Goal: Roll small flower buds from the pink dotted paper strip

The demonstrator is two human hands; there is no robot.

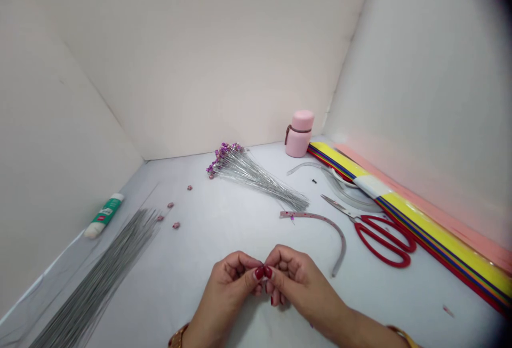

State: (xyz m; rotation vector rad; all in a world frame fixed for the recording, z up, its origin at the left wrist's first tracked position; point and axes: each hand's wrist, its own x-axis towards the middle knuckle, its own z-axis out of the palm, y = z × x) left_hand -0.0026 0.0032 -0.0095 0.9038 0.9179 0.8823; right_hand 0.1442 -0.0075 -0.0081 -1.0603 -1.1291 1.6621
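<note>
My left hand (234, 278) and my right hand (292, 276) meet over the white table near its front edge. Both pinch thumb and forefinger together around something tiny that I cannot make out between the fingertips. Just beyond the right hand lies a curved strip of pink dotted ribbon (328, 225). Further back rests a bundle of silver wires tipped with small purple flowers (248, 169).
A pile of plain grey wires (104, 273) lies at the left with a glue tube (104, 215) beside it. Small loose pink buds (176, 225) dot the table. Red-handled scissors (380, 231), stacked coloured paper sheets (440, 231) and a pink jar (299, 134) are at the right.
</note>
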